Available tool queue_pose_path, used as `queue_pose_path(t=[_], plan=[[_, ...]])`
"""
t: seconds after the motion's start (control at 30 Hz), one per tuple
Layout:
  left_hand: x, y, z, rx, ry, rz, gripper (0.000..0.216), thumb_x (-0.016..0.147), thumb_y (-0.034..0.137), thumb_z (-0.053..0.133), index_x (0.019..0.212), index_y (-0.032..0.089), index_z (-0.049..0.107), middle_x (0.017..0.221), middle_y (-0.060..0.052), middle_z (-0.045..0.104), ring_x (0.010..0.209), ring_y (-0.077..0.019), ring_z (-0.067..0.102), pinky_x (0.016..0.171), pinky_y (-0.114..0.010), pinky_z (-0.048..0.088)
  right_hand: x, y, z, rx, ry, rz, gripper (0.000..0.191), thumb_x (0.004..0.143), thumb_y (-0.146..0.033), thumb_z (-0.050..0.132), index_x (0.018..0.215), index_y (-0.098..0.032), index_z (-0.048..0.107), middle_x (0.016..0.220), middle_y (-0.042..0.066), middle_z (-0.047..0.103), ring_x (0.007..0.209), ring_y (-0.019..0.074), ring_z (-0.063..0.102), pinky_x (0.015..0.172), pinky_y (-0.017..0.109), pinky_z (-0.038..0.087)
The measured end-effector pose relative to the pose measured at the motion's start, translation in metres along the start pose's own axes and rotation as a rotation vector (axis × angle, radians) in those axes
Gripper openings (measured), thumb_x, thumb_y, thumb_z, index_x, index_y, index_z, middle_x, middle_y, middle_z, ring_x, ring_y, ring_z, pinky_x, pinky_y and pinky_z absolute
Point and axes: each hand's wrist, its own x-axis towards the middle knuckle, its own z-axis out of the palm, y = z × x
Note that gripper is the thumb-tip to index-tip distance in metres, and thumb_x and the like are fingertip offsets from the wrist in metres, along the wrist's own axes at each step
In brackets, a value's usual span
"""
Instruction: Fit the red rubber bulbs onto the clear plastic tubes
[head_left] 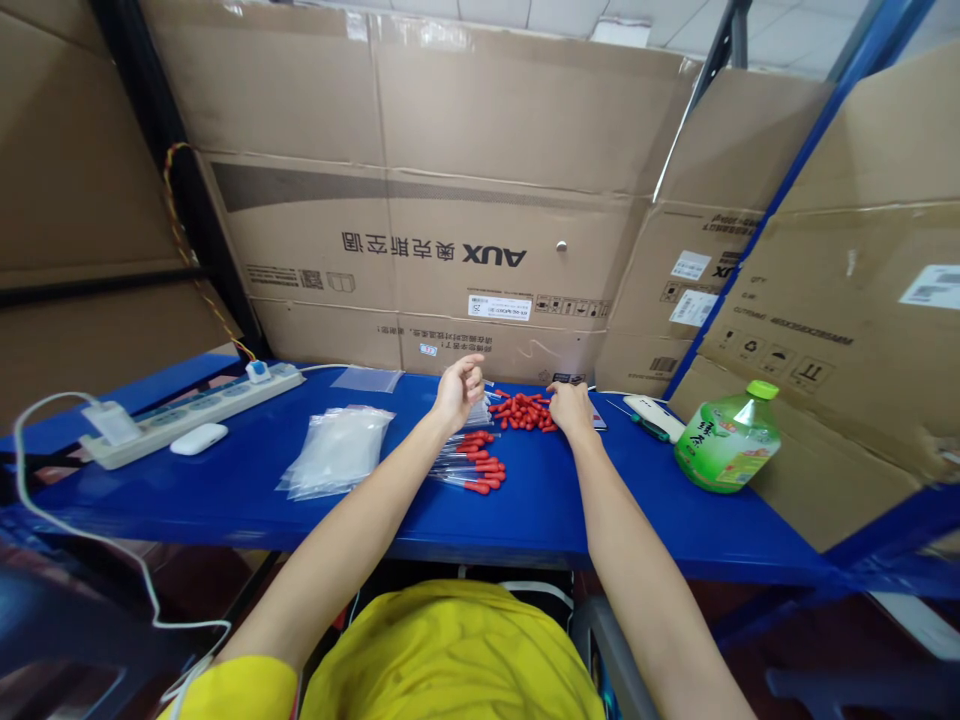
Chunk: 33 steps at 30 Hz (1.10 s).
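My left hand (459,389) is raised a little above the blue table (225,490), fingers curled around a thin clear tube that I can barely make out. My right hand (570,407) rests palm down at the edge of a loose pile of red rubber bulbs (523,411), fingers bent onto them. Just in front of my left hand lies a row of glass droppers with red bulbs (474,468).
A stack of clear plastic bags (337,452) lies to the left, a single bag (367,379) behind it. A power strip (191,410) and white case (198,438) sit far left. A green bottle (726,438) lies on its side at right, near a white device (654,415). Cardboard boxes (450,200) wall the back.
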Motion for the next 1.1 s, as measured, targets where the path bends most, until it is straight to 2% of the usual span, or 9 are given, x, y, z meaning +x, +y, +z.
queue_pose_path(t=[0.13,0.33,0.57,0.63,0.73,0.83,0.93,1.0,1.1], plan=[[0.001,0.0,-0.002,-0.001,-0.01,0.013,0.01,0.086,0.015,0.053,0.093,0.018,0.059,0.049,0.009,0.032,0.035,-0.0067,0.028,0.041,-0.022,0.018,0.003,0.001,0.005,-0.099,-0.07,0.005,0.039,0.097,-0.017,0.048,0.121,-0.022,0.078,0.117,0.019,0.072,0.132,0.0364,0.05,0.101,0.044,0.043],[0.001,0.0,-0.001,-0.018,-0.016,0.018,0.01,0.087,0.014,0.05,0.091,0.018,0.058,0.049,0.009,0.031,0.034,-0.0068,0.028,0.041,-0.022,0.018,0.005,0.0,0.011,-0.126,-0.085,-0.018,0.031,0.097,-0.018,0.051,0.115,-0.019,0.076,0.125,0.016,0.071,0.13,0.0358,0.048,0.102,0.043,0.041],[-0.001,0.001,-0.001,-0.037,-0.026,0.006,0.006,0.087,0.015,0.053,0.089,0.018,0.057,0.049,0.009,0.031,0.035,-0.0063,0.028,0.041,-0.021,0.019,0.005,-0.004,0.01,-0.098,-0.106,0.009,0.027,0.096,-0.016,0.054,0.116,-0.02,0.071,0.112,0.015,0.073,0.115,0.0279,0.063,0.09,0.034,0.047],[-0.001,0.002,-0.002,-0.054,-0.027,-0.001,0.004,0.087,0.016,0.054,0.089,0.018,0.057,0.049,0.009,0.031,0.036,-0.0064,0.028,0.041,-0.021,0.019,0.005,-0.005,0.01,-0.064,-0.081,0.01,0.031,0.095,-0.015,0.054,0.123,-0.019,0.068,0.116,0.015,0.072,0.113,0.0262,0.065,0.091,0.032,0.047],[-0.001,0.003,-0.002,-0.098,-0.033,-0.005,0.005,0.087,0.016,0.054,0.09,0.018,0.057,0.049,0.01,0.03,0.036,-0.0065,0.028,0.041,-0.021,0.019,0.004,-0.008,0.007,0.042,0.038,-0.01,0.034,0.096,-0.014,0.05,0.125,-0.014,0.067,0.122,0.017,0.069,0.115,0.026,0.065,0.096,0.032,0.047],[-0.001,0.005,-0.001,-0.139,-0.032,-0.012,0.005,0.086,0.015,0.055,0.089,0.019,0.057,0.048,0.01,0.029,0.036,-0.0068,0.027,0.041,-0.022,0.019,0.002,-0.015,0.001,0.205,0.17,-0.097,0.032,0.095,-0.016,0.047,0.117,-0.013,0.071,0.121,0.016,0.067,0.111,0.0252,0.065,0.099,0.033,0.047],[-0.002,0.006,0.0,-0.164,-0.029,-0.005,0.004,0.087,0.016,0.055,0.087,0.019,0.058,0.047,0.01,0.027,0.035,-0.0071,0.026,0.041,-0.022,0.018,-0.003,-0.028,-0.005,0.424,0.267,-0.277,0.03,0.092,-0.017,0.048,0.111,-0.014,0.071,0.113,0.014,0.067,0.095,0.0215,0.066,0.093,0.032,0.051],[-0.003,0.008,0.0,-0.187,-0.038,0.013,0.006,0.089,0.019,0.053,0.086,0.019,0.059,0.047,0.009,0.027,0.035,-0.0075,0.026,0.042,-0.022,0.018,-0.01,-0.04,-0.007,0.563,0.292,-0.396,0.025,0.09,-0.018,0.051,0.105,-0.015,0.07,0.106,0.011,0.068,0.082,0.0187,0.064,0.083,0.03,0.053],[-0.004,0.01,0.0,-0.226,-0.056,0.038,0.02,0.095,0.031,0.049,0.082,0.019,0.058,0.047,0.008,0.026,0.036,-0.0082,0.025,0.042,-0.023,0.019,-0.022,-0.059,-0.008,0.742,0.297,-0.539,0.017,0.088,-0.021,0.055,0.097,-0.017,0.069,0.094,0.007,0.07,0.074,0.0167,0.064,0.074,0.028,0.053]])
